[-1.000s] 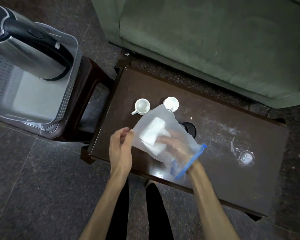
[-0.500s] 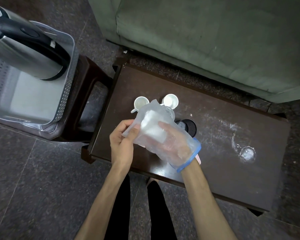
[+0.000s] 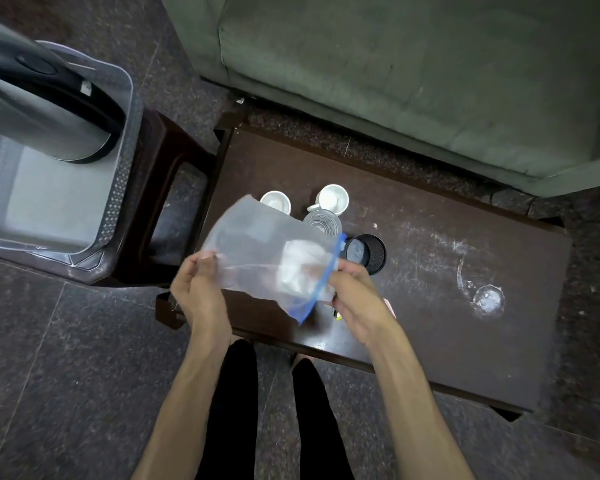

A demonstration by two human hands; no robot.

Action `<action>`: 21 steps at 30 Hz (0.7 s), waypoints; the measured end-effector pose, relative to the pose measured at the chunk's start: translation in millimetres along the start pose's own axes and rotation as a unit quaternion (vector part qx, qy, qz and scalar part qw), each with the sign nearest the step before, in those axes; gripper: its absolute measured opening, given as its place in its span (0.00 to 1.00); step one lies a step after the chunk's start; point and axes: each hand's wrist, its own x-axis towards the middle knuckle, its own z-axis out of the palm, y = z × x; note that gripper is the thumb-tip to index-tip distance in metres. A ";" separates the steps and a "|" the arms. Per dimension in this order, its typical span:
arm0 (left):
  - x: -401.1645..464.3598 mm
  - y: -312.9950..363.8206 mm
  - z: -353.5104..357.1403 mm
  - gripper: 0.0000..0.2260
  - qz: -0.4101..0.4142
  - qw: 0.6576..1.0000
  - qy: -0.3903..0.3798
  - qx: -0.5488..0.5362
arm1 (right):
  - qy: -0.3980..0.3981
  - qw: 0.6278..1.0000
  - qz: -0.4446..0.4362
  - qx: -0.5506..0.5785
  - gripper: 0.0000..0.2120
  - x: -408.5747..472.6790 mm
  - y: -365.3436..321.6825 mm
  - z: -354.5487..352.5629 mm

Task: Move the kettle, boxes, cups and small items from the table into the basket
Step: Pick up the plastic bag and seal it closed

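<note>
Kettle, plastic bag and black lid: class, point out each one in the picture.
kettle (image 3: 45,112), head view, on its steel body.
plastic bag (image 3: 257,247), head view, on its clear middle.
black lid (image 3: 366,252), head view, on its round top.

Bare forearms, black trousers (image 3: 234,403).

1. A home living room is showing here: a green sofa (image 3: 413,74) is sitting just behind a low dark tabletop (image 3: 430,306).
2. Dark speckled floor tiles (image 3: 66,375) are lying underneath.
3. White cups (image 3: 333,199) and a kettle (image 3: 45,109) are suggesting household use.
</note>
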 end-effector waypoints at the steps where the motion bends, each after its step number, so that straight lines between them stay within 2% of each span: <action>1: 5.4 0.7 -3.4 0.13 -0.009 1.000 0.019 -0.008 | 0.020 1.000 -0.008 -0.012 0.12 -2.0 0.3 -4.5; 5: 18.6 1.7 -13.2 0.13 -0.017 0.999 0.035 0.003 | 0.205 0.978 -0.031 -0.007 0.07 0.5 -0.2 -36.3; 8: 19.2 0.9 -11.8 0.12 -0.022 0.999 0.038 0.003 | 0.296 0.946 -0.056 -0.116 0.09 8.0 -2.9 -61.6; 10: 19.0 0.7 -7.3 0.12 -0.024 0.999 0.033 -0.004 | 0.337 0.917 -0.062 -0.204 0.06 16.6 -6.2 -74.9; 11: 18.7 0.7 -4.8 0.11 -0.026 0.999 0.029 -0.006 | 0.346 0.906 -0.061 -0.237 0.02 21.3 -8.8 -79.0; 14: 16.7 1.0 0.2 0.11 -0.029 0.999 0.015 -0.009 | 0.357 0.881 -0.056 -0.307 0.12 36.7 -15.6 -84.2; 17: 16.1 1.2 0.5 0.12 -0.017 1.000 -0.005 -0.007 | 0.361 0.848 -0.068 -0.383 0.10 53.6 -17.1 -80.0; 21: 14.2 0.9 -2.0 0.13 0.000 0.999 -0.035 0.009 | 0.370 0.820 -0.053 -0.433 0.16 75.8 -11.2 -66.6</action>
